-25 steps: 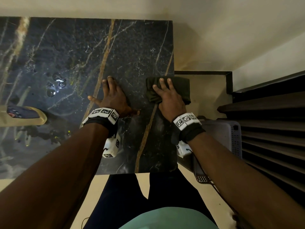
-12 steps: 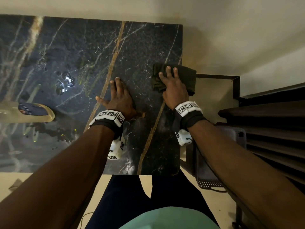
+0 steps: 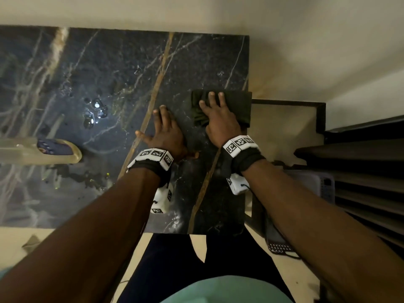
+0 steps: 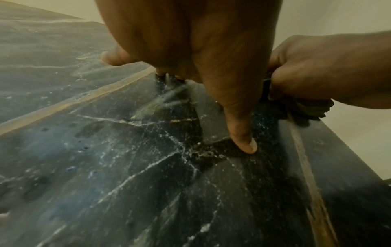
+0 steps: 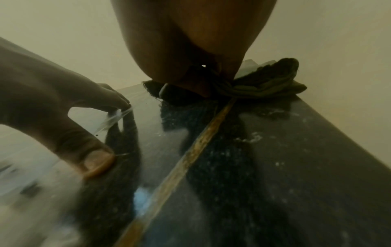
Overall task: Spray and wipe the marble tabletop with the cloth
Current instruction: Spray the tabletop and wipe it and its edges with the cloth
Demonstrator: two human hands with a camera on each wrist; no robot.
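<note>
The cloth (image 3: pixel 229 106) has been sliding toward the counter (image 3: pixel 109 73) edge, right hand (image 3: pixel 220 123) pressing it flat-fingered while the left hand (image 3: pixel 168 134) is resting spread, grip apart.

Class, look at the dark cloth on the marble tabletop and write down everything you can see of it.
The cloth is dark olive-green, soft fabric, folded and rumpled, with bunched folds and a fuzzy edge in the right wrist view. It lies flat on the dark veined marble tabletop at its right edge, one side slightly overhanging. The right hand presses on it with straight fingers. The left hand rests on bare marble beside it, not touching it.
</note>
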